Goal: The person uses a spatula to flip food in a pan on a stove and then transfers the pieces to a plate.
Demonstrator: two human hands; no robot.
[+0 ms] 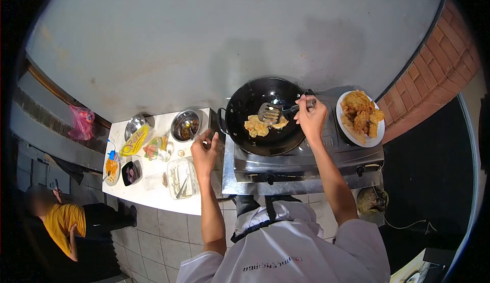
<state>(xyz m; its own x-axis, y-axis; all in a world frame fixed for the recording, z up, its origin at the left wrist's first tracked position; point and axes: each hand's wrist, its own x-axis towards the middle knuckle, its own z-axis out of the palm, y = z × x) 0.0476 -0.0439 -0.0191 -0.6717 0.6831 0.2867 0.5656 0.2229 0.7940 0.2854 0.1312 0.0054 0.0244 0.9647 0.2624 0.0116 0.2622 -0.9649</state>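
My right hand (312,121) is closed round the handle of a slotted spatula (270,113). The spatula's head is inside a black wok (240,93), over fried pieces. A battered, golden fritter (255,127) lies in the wok, left of the spatula head, and a smaller piece (280,123) shows beneath its right side. My left hand (204,156) hovers between the white table and the wok, holding nothing, its fingers loosely bent and apart. Close to it are a steel bowl (175,128) with dark contents and a spoon, and a clear rectangular container (182,190) with pale residue and a utensil.
The wok sits on a steel gas stove (306,168). To its right stands a white plate (375,141) piled with fried food. The white table (153,173) carries a yellow packet (135,141), a black bowl (130,174) and other dishes. A person in a yellow shirt (66,223) stands at left.
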